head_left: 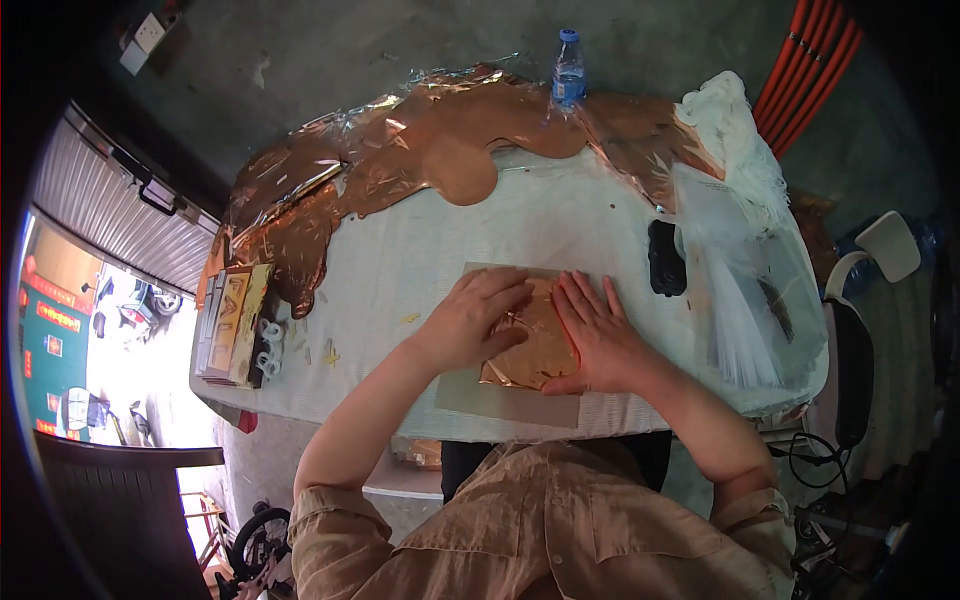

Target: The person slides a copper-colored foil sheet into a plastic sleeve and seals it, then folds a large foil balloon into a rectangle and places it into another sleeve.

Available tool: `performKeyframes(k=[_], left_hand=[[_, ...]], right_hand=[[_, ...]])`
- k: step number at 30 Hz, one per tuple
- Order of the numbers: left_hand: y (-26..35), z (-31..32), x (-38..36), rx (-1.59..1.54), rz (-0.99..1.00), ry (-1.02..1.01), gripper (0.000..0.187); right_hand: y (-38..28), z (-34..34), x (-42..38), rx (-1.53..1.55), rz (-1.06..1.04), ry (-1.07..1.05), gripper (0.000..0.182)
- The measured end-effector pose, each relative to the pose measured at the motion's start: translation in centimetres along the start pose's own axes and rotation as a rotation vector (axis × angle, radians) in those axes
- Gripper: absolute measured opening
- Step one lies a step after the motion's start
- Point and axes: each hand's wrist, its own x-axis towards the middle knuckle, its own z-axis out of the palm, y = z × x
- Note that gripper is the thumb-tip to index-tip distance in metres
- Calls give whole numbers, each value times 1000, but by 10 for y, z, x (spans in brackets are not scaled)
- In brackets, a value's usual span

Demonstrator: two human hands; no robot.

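Observation:
A shiny copper-coloured foil sheet (530, 355) lies on a flat grey board (520, 404) at the near side of the table. My right hand (608, 340) rests flat on the sheet's right part, fingers stretched and thumb out to the left. Over the left part of the sheet is my left hand (470, 318), its fingers bent and the thumb apart from them. Small dark marks show on the foil near my right thumb. What lies under my left fingertips is partly hidden.
Large copper foil sheets (460, 150) cover the table's far side, with a water bottle (569, 70). At left stand stacked stamped blocks (232, 325) and white rings (268, 348). A black object (667, 258), clear plastic bags (740, 310) and white threads (735, 135) lie at right.

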Motion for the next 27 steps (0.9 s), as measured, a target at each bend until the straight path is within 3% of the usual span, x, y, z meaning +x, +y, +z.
performKeyframes(k=[2,6,8,27], left_hand=[[-8,9,12,-109,-39,32,44],[-10,20,40,-17,44,107,30],[-9,23,50,-54,-121,18,22],[-8,20,74,-65,-287,-216,21]], right_hand=[[-1,1,0,8,-5,27,122],[-2,-1,-1,32,1,42,122],[-2,0,0,27,3,47,122],[1,7,0,18,12,65,125]])
